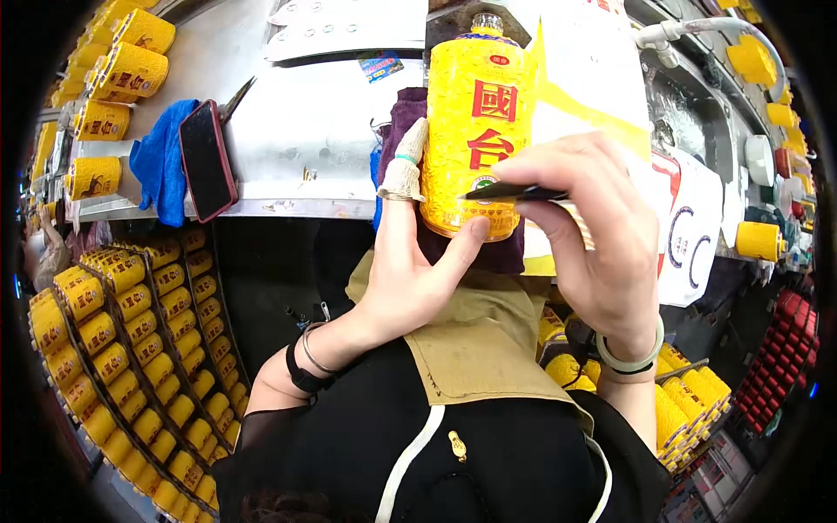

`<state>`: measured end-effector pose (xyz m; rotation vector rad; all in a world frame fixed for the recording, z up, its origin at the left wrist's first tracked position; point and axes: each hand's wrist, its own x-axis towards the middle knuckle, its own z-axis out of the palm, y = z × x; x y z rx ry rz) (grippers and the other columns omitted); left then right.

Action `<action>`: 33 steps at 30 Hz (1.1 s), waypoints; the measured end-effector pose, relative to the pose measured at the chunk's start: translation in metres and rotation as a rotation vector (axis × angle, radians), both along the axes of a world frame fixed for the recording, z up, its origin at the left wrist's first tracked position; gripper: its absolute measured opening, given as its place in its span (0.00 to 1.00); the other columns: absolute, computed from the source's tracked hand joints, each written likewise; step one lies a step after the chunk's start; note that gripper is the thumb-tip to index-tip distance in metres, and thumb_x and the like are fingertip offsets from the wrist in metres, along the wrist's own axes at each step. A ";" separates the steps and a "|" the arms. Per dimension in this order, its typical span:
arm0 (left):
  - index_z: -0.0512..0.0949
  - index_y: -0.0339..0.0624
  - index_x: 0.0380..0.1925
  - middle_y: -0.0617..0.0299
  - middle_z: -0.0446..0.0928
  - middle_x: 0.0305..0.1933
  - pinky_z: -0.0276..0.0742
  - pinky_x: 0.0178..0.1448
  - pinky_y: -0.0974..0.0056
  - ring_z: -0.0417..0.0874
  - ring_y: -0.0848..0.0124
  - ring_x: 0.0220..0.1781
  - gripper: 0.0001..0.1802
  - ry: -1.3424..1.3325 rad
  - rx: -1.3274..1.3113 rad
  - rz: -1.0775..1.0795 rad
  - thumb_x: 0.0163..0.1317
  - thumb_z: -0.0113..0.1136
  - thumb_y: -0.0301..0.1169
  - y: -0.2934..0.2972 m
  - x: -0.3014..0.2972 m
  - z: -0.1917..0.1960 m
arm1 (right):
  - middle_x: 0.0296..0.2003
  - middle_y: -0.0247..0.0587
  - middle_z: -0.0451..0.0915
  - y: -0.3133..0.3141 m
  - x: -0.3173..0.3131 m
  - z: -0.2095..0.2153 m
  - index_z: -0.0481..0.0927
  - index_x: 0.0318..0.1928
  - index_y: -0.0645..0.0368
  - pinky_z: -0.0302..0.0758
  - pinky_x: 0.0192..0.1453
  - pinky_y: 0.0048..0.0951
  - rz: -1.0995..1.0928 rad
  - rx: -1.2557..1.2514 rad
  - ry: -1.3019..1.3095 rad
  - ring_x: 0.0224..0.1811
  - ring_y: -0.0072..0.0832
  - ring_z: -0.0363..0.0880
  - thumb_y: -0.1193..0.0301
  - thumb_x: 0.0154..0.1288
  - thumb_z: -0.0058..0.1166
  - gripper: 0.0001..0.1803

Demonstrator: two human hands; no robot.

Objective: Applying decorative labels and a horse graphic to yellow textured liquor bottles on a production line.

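Note:
A yellow bottle (458, 113) with red characters and a clear glass neck lies on its back on a dark purple cloth (408, 112) at the bench edge. My left hand (410, 283) grips its lower left side. The thumb presses near the base, and a pale finger sleeve covers a finger along the bottle's side. In my right hand (602, 209), thumb and fingers pinch black tweezers (532, 193). Their tip points left, over the small round emblem low on the bottle's front. Whether the tip touches the surface I cannot tell.
A red-edged phone (207, 161) leans beside a blue cloth (162, 157) on the left of the metal bench (296, 131). Yellow bottles (131, 70) stand at the far left. Racks of yellow bottles (109, 336) fill the lower left; others sit lower right. A hose (697, 28) curves at right.

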<state>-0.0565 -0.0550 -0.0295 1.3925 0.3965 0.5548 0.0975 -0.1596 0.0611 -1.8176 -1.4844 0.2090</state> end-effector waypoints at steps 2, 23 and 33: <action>0.43 0.28 0.79 0.45 0.55 0.79 0.60 0.80 0.56 0.60 0.60 0.80 0.48 0.019 0.045 -0.012 0.68 0.63 0.22 0.001 -0.001 -0.001 | 0.41 0.41 0.85 0.006 -0.001 0.002 0.86 0.48 0.62 0.78 0.49 0.34 -0.008 0.018 -0.156 0.43 0.37 0.81 0.85 0.56 0.62 0.17; 0.84 0.42 0.57 0.41 0.69 0.72 0.76 0.70 0.49 0.74 0.43 0.70 0.33 0.050 1.032 0.087 0.47 0.81 0.25 0.011 -0.027 -0.021 | 0.40 0.34 0.78 -0.046 -0.060 -0.073 0.77 0.55 0.65 0.73 0.43 0.20 -0.462 0.148 0.661 0.38 0.16 0.75 0.77 0.73 0.59 0.13; 0.68 0.30 0.71 0.37 0.66 0.74 0.66 0.76 0.50 0.70 0.45 0.75 0.52 0.019 0.746 0.110 0.48 0.85 0.36 0.010 -0.016 -0.008 | 0.45 0.34 0.80 -0.060 -0.038 -0.088 0.78 0.54 0.65 0.72 0.49 0.19 -0.627 0.202 0.681 0.44 0.17 0.75 0.75 0.76 0.57 0.11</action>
